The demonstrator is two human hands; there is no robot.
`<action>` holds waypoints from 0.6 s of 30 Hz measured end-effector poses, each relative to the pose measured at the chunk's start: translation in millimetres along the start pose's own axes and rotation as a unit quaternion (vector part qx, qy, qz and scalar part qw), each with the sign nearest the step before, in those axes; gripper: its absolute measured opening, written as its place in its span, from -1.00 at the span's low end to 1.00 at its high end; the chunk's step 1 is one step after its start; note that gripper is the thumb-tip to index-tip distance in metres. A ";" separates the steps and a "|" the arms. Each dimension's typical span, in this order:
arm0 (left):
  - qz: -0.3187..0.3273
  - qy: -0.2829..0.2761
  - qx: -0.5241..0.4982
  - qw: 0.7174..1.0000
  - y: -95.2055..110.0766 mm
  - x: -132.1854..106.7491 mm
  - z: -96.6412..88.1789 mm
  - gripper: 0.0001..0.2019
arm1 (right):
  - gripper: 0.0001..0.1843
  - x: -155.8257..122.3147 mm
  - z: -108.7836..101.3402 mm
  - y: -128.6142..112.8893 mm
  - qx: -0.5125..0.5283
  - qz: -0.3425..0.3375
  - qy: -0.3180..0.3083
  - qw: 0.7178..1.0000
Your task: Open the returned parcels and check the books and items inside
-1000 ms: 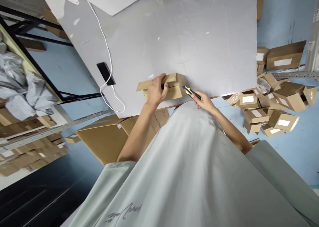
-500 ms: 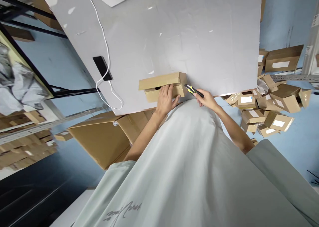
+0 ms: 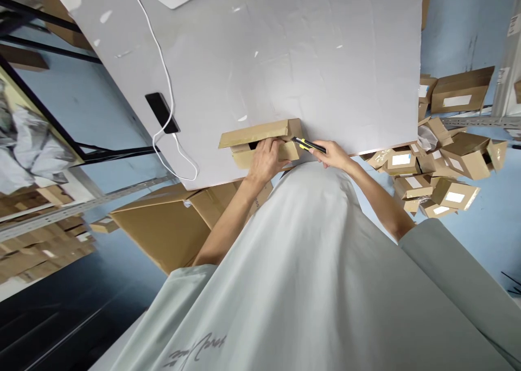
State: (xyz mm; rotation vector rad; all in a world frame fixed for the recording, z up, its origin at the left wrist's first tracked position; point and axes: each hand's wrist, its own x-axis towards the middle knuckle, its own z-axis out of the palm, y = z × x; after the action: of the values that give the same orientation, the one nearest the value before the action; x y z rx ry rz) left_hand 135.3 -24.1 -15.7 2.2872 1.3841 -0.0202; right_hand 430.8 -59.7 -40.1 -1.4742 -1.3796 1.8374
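A small cardboard box [image 3: 260,134] lies near the front edge of the grey table, its lid slightly raised along the side facing me. My left hand [image 3: 264,162] grips this near side, fingertips tucked in the dark gap under the lid. What is inside the box cannot be made out. In my right hand [image 3: 332,156] is a black and yellow utility knife [image 3: 309,145], held in closed fingers. Its tip points left and reaches the right end of the box.
A phone [image 3: 162,112] with a white cable [image 3: 165,61] lies on the table [image 3: 345,77] to the left. A large open carton [image 3: 158,230] stands below the front edge. Several opened boxes [image 3: 411,186] are heaped on the floor at right.
The left fingers have slipped further into the gap and the lid sits a little higher. The knife has shifted left, its tip now against the box's right end.
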 end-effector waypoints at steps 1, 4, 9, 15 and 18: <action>-0.003 0.004 0.000 1.000 0.3 -0.5 0.3 -0.52 | -0.67 -2.7 -0.3 1.5 -0.005 0.003 -0.013 1.000; -0.015 0.007 0.006 1.000 3.8 -3.4 0.2 -0.57 | -0.67 -14.7 -1.7 7.6 -0.013 0.012 -0.054 0.998; -0.024 0.018 0.015 0.999 9.2 -23.8 -6.1 -0.62 | -0.49 -34.0 -19.0 16.6 -0.003 0.009 -0.024 1.000; -0.084 0.097 0.040 0.991 -17.1 -68.7 -29.6 -0.68 | -0.46 -3.3 -47.4 33.4 -0.233 0.000 0.182 0.955; -0.122 0.124 0.044 0.984 -33.2 -79.3 -38.0 -0.78 | -0.37 30.1 -55.0 45.0 -0.346 0.031 0.243 0.906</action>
State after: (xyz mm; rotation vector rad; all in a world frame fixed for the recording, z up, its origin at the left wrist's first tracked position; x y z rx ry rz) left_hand 59.9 -62.6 25.2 2.2345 1.8193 0.1330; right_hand 480.9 -31.1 -91.4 -2.1404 -1.8018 0.8954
